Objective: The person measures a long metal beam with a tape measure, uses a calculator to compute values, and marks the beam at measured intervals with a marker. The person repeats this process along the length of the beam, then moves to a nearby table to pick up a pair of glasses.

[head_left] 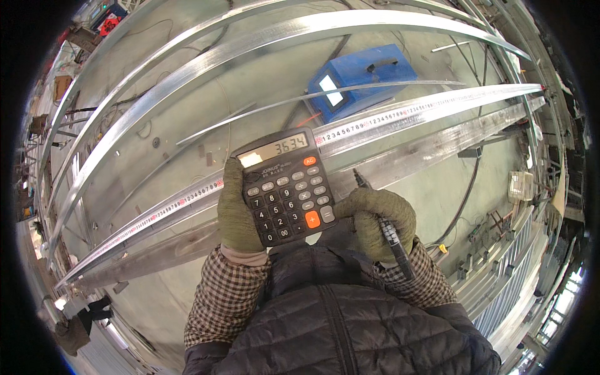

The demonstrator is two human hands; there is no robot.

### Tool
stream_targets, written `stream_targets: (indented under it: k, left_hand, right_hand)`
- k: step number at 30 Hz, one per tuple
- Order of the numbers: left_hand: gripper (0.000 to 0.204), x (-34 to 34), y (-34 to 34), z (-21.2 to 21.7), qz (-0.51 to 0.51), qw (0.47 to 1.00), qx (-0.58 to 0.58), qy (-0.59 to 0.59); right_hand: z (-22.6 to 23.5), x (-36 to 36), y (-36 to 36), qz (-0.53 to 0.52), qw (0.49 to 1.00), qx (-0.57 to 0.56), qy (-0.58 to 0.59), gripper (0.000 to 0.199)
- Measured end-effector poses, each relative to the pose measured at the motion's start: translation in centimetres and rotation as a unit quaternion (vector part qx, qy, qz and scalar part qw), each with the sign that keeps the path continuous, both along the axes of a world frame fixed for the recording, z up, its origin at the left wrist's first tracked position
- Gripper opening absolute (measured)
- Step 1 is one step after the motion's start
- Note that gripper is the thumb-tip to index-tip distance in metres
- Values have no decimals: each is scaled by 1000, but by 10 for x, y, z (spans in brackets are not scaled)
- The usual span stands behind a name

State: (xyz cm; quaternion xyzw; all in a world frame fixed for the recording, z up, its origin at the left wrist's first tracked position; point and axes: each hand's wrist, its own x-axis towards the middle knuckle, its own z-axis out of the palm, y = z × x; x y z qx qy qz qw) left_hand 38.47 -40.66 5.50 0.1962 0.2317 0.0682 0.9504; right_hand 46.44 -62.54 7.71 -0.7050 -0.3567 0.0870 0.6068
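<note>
My left hand (240, 212), in a green knit glove, grips a black desk calculator (282, 199) by its left edge. The calculator's face is turned up and its display is lit with digits. My right hand (386, 224), gloved the same way, is closed round a dark marker-like pen (392, 240), whose tip points up and away from me. This hand is beside the calculator's lower right corner; whether its fingers touch the keys I cannot tell. Beyond both hands a white tape measure (369, 121) with black and red marks lies along a long metal bar (375, 140), partly hidden by the calculator.
A blue box-shaped machine (362, 72) with a handle and a pale panel sits past the bar. Long shiny metal profiles (250, 42) cross the far side. Stacked metal sections (509, 281) lie at the right, near a dark cable (465, 203). A clear plastic container (520, 186) stands at far right.
</note>
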Motion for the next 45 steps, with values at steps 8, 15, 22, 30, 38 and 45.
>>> stream_targets:
  k: [8,15,22,30,38,45]
  left_hand:
    - [66,27,-10,-18,67,992,61,87]
    - [61,35,-22,-25,126,979,119,106]
    - [63,29,-18,-36,145,964,152,161]
    - [70,17,-15,-50,155,960,163,164]
    - [65,18,-18,-43,188,948,163,198]
    - [65,17,-16,-44,176,951,183,178]
  right_hand:
    - [-31,60,-29,58,997,45,19,25]
    - [-42,123,-57,64,982,-127,-127,26]
    - [-57,148,-52,39,989,-84,-113,32]
    - [-72,154,-42,20,994,-65,-87,21]
    - [-69,156,-50,-23,993,-101,-63,21]
    - [-72,160,-56,-80,991,-91,-57,18]
